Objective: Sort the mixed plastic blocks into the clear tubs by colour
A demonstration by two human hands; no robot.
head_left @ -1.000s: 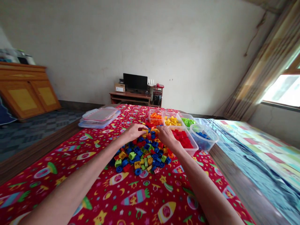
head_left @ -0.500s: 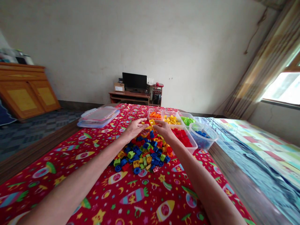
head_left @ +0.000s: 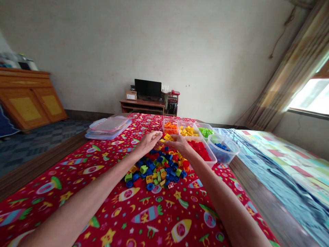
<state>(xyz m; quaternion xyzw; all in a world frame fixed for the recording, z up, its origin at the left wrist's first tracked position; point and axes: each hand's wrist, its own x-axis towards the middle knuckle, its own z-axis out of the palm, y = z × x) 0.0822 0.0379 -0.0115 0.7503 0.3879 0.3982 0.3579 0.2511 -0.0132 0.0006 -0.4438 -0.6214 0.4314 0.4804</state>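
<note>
Over the far part of a mixed pile of toy building blocks (head_left: 154,171), my right hand (head_left: 180,143) has its fingers closed on yellow building blocks (head_left: 168,137). Close by on the left, my left hand (head_left: 149,142) has thumb and fingers drawn together; whatever may be between them is hidden. Red, blue, green, yellow and orange pieces make up the pile below both hands. Right of my right hand is a clear box of red blocks (head_left: 200,151). Just behind it lie yellow blocks (head_left: 189,131) in another clear box.
Orange pieces (head_left: 171,127) and green pieces (head_left: 205,132) fill other clear boxes at the back. A round clear tub (head_left: 231,156) with blue pieces stands at the right edge. Stacked plastic lids (head_left: 109,127) lie far left on the red patterned cloth (head_left: 144,219).
The yellow blocks in my right hand have tipped and dropped slightly. My left fingers have drawn together and a little away from them. The pile looks the same.
</note>
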